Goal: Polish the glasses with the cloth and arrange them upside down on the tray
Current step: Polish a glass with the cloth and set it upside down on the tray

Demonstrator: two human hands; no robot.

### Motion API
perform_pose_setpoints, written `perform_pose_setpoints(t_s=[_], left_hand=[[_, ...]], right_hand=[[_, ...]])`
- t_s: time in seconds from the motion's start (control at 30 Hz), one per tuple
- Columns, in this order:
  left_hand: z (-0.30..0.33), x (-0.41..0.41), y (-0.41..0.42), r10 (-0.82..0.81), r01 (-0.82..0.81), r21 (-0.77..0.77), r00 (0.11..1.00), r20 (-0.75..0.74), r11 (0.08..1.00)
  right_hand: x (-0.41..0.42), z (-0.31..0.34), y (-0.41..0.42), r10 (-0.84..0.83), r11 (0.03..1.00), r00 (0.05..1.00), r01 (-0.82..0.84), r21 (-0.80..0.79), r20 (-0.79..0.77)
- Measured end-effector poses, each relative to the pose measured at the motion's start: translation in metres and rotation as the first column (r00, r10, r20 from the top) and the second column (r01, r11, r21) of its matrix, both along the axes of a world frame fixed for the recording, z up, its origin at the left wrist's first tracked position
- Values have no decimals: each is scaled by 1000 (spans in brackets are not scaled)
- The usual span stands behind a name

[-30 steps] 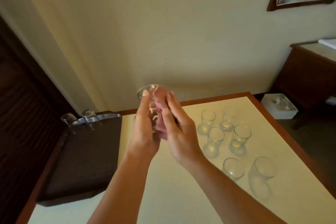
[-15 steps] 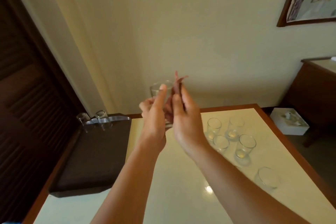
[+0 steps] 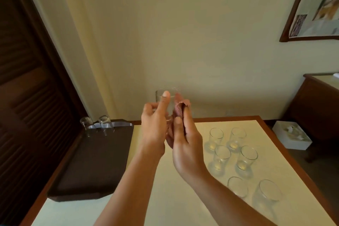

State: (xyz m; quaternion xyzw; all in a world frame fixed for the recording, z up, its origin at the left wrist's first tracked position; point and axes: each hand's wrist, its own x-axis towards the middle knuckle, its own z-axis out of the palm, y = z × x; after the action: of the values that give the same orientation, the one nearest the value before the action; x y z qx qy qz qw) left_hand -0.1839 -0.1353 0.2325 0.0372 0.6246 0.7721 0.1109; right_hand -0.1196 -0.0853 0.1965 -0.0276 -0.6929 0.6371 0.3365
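Pink cloth (image 3: 180, 109) pinched in the right hand (image 3: 185, 143) rubs the glass (image 3: 167, 97) gripped by the left hand (image 3: 156, 126); polishing's underway; next, I'd guess, inverting it onto the tray (image 3: 88, 167).

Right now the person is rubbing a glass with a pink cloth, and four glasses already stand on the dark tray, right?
Not four: the head view shows two glasses at the far end of the dark tray. The rest holds: the left hand holds a glass while the right hand works the pink cloth.
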Motion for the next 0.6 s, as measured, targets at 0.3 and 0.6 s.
perform_pose_setpoints(t_s=[0.3, 0.6], left_hand=[[9, 5, -4, 67, -66, 45, 998, -20, 997], [11, 9, -12, -5, 5, 36, 1000, -15, 999]], right_hand=[[10, 8, -15, -15, 1000, 1000, 15, 22, 14], [2, 24, -1, 12, 997, 996, -5, -80, 89]])
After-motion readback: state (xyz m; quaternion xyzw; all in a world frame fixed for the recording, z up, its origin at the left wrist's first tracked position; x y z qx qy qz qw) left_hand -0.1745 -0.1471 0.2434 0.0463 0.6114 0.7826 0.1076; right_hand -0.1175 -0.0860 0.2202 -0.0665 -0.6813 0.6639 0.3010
